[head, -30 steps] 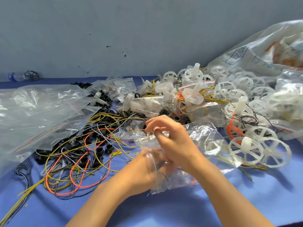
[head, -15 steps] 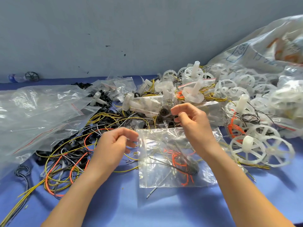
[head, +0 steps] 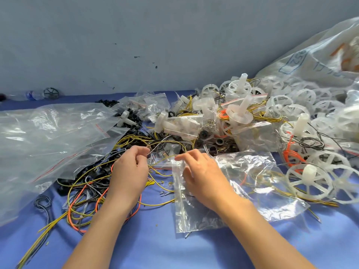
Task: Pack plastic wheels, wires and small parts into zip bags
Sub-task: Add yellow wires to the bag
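Note:
A clear zip bag [head: 196, 216] lies flat on the blue cloth in front of me, with orange and dark wires inside and its zip edge turned to the left. My right hand [head: 202, 177] rests on it, and its fingertips pinch the upper left corner by the opening. My left hand [head: 129, 171] hovers just left of the bag, fingers curled, pinching the end of a thin grey wire [head: 155, 149]. Loose yellow, orange and grey wires [head: 81, 193] tangle under and left of that hand. White spoked plastic wheels [head: 308, 181] lie to the right.
A large crumpled clear bag [head: 48, 136] covers the left. Small black ring parts [head: 64, 188] lie among the wires. Filled zip bags [head: 180, 127] and more wheels pile up behind. A big printed sack [head: 320, 61] leans at the right. A bottle [head: 31, 95] lies by the wall.
The bag was held up by both hands; now it lies flat under my right hand. My left hand let go of it and moved up-left to the wires.

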### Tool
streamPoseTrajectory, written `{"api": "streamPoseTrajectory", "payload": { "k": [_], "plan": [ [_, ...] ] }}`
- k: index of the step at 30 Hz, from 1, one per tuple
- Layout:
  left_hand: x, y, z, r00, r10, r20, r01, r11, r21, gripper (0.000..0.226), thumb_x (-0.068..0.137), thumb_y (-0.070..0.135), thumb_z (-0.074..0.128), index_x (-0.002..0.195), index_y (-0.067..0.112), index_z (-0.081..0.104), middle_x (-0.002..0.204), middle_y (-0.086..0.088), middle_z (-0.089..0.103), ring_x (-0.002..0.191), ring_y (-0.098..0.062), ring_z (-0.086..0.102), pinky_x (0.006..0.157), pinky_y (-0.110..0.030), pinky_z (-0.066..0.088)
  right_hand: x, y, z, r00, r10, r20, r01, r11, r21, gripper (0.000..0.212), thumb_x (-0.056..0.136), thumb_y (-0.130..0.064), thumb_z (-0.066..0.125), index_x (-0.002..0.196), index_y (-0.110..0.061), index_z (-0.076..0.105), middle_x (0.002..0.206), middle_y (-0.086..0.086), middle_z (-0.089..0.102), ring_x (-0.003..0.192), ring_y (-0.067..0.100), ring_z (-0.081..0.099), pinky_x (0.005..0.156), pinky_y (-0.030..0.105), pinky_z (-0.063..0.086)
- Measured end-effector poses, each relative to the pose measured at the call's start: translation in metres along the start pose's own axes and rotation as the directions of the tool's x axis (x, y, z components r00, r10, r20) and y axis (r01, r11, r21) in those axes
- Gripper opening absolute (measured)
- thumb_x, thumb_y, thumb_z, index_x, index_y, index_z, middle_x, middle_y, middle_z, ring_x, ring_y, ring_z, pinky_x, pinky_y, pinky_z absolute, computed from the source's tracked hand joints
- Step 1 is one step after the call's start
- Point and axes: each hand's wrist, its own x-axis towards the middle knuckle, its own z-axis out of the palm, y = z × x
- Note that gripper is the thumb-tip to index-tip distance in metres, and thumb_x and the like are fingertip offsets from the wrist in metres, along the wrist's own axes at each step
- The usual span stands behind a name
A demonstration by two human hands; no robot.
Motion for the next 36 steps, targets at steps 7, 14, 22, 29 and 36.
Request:
{"api": "streamPoseTrajectory", "payload": {
  "k": [7,14,22,29,36],
  "plan": [
    [0.009,-0.008,0.008,0.992,0.1,0.083,-0.114,0.976,0.188,0.031,0.094,0.007,0.043,0.114,0.014,0.065,0.114,-0.003,0.064,0.106,-0.023,0.058,0.094,-0.038,0.045,-0.007,0.003,0.012,0.999,-0.031,0.009,0.031,0.996,-0.086,0.037,0.094,-0.022,0.047,0.129,-0.03,0.054,0.127,-0.005,0.05,0.116,0.021,0.047,0.098,0.034,0.034],
    [0.029,-0.013,0.02,0.987,0.139,0.085,-0.157,0.953,0.258,0.033,0.094,0.009,0.042,0.119,0.015,0.064,0.122,-0.007,0.063,0.114,-0.029,0.053,0.1,-0.044,0.04,-0.01,0.004,0.008,0.999,-0.033,0.038,0.034,0.999,-0.02,0.035,0.096,-0.023,0.045,0.13,-0.03,0.052,0.128,-0.006,0.048,0.117,0.019,0.046,0.099,0.034,0.036],
    [0.039,-0.018,0.037,0.987,0.021,0.159,-0.09,0.893,0.441,0.037,0.099,0.025,0.037,0.13,0.028,0.057,0.133,-0.003,0.059,0.121,-0.033,0.049,0.099,-0.044,0.031,0.003,0.008,-0.021,0.982,0.155,-0.105,-0.087,0.874,0.478,0.033,0.092,-0.002,0.05,0.113,-0.02,0.067,0.111,-0.004,0.061,0.098,0.007,0.058,0.087,0.02,0.043],
    [0.029,-0.011,0.029,0.983,0.084,0.165,-0.137,0.928,0.345,0.036,0.095,0.013,0.04,0.12,0.023,0.064,0.11,-0.004,0.071,0.103,-0.03,0.061,0.098,-0.042,0.039,0.015,0.018,-0.048,0.907,0.419,-0.043,-0.202,0.522,0.828,0.032,0.095,-0.003,0.047,0.106,-0.021,0.069,0.105,-0.001,0.07,0.084,0.009,0.065,0.072,0.016,0.049],
    [0.02,-0.016,0.017,0.977,0.143,0.16,-0.175,0.963,0.207,0.036,0.097,0.01,0.041,0.126,0.017,0.061,0.124,-0.005,0.061,0.106,-0.024,0.058,0.085,-0.029,0.039,0.021,0.03,-0.082,0.852,0.514,0.1,-0.198,0.14,0.97,0.027,0.096,-0.009,0.049,0.094,-0.027,0.069,0.085,-0.008,0.073,0.078,0.013,0.066,0.073,0.025,0.052]
  ]
}}
